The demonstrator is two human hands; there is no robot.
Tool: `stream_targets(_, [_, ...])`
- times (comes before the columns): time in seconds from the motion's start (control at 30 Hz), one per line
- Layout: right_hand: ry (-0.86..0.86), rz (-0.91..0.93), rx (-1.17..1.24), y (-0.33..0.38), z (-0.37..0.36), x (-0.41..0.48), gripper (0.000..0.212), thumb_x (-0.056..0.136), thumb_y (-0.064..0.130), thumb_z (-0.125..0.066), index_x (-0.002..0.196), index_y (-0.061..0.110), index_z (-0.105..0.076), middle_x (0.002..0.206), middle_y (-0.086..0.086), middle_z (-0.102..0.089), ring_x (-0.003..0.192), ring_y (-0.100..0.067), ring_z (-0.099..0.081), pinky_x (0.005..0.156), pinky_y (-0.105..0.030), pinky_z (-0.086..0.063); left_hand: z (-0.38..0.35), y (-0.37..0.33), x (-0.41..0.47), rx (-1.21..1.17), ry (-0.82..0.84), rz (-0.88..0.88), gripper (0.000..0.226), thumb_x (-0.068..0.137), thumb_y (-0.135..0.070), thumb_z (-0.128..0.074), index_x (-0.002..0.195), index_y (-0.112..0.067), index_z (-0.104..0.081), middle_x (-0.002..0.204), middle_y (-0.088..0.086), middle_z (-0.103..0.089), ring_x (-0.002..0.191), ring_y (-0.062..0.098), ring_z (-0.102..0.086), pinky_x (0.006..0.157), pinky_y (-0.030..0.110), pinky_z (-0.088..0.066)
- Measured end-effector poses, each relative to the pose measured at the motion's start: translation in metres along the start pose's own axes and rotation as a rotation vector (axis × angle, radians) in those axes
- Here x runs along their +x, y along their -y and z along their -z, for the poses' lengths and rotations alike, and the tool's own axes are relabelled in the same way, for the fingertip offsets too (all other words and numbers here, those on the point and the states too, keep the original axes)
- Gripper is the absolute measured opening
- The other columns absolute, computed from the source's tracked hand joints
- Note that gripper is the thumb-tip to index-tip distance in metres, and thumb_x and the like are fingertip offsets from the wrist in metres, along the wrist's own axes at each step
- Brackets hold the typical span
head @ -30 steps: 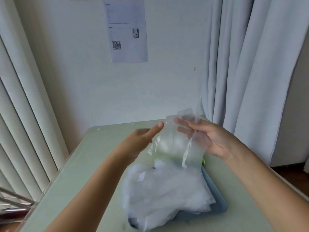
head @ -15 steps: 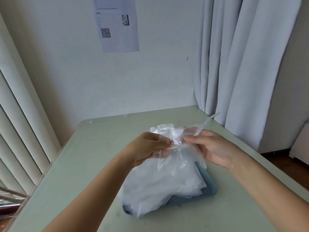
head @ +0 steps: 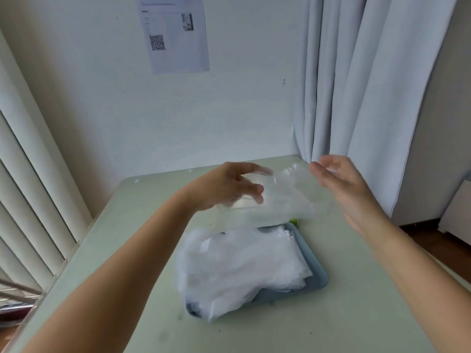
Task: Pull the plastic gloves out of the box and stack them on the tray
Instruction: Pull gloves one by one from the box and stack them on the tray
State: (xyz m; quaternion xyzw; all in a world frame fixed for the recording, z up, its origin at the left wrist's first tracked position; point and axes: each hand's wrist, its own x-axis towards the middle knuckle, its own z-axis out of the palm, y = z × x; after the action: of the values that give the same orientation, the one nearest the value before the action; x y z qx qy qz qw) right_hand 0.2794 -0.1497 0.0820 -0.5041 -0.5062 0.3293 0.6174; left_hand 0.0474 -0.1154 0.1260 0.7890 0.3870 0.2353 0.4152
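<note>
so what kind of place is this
Likely a plain room corner, home or office: a pale green table against a white wall, a printed sheet with a QR code stuck on it, long white curtains at the right.
</note>
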Motion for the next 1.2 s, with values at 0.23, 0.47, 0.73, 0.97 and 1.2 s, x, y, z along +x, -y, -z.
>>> stream_targets(0.23, [0.715,0.210,-0.477,0.039,-0.027,0.006,0.073,0.065,0.026,-0.086,0.127,0.032,-0.049,0.121,0.016,-0.062,0.119,0.012,-0.047,0.102,-0.010,-0.034,0.002,-0.026,0.007,0.471,0.079,-0.032,0.014,0.076,-0.019,-0.079,0.087,-0.018,-0.071,0.067,-0.019,-0.065,0.059,-0.004,-0.052,0.053,0.011,-0.039])
stream_targets(0.47, [0.598,0.226,-0.648,0.019,-0.060,0.033,0.008,0.074,0.027,-0.080,0.079,0.025,-0.075,0.090,0.002,-0.070,0.079,-0.001,-0.058,0.077,-0.024,-0.042,0.035,0.001,-0.014,0.650,-0.032,0.117,0.011,0.072,-0.022,-0.080,0.079,-0.022,-0.071,0.070,-0.012,-0.067,0.066,0.002,-0.060,0.065,0.018,-0.045])
stream_targets(0.73, [0.247,0.525,-0.501,0.024,-0.103,-0.017,0.088,0.058,0.049,-0.085,0.132,0.020,-0.045,0.118,0.003,-0.046,0.094,0.008,-0.044,0.082,-0.007,-0.036,0.050,0.009,-0.030,-0.010,-0.344,0.360,0.023,0.088,-0.016,-0.066,0.069,-0.003,-0.063,0.050,0.003,-0.063,0.040,0.010,-0.054,0.042,0.016,-0.044])
stream_targets(0.97, [0.331,0.219,-0.287,0.020,-0.139,-0.031,0.037,0.089,0.011,-0.057,0.124,0.020,-0.049,0.110,0.002,-0.064,0.099,-0.019,-0.061,0.084,-0.031,-0.051,0.035,-0.010,-0.031,-0.163,-0.314,0.123,0.039,0.094,-0.033,-0.057,0.090,0.003,-0.070,0.078,0.013,-0.071,0.067,0.019,-0.065,0.068,0.024,-0.056])
stream_targets(1.2, [0.384,-0.116,0.360,0.023,-0.116,-0.020,0.062,0.088,-0.016,-0.052,0.136,0.021,-0.042,0.141,-0.006,-0.043,0.098,-0.025,-0.070,0.076,-0.028,-0.058,0.041,0.010,-0.034,0.188,-0.366,-0.027,0.077,0.063,-0.065,-0.060,0.125,-0.020,-0.056,0.123,-0.009,-0.059,0.112,0.007,-0.057,0.093,0.024,-0.047])
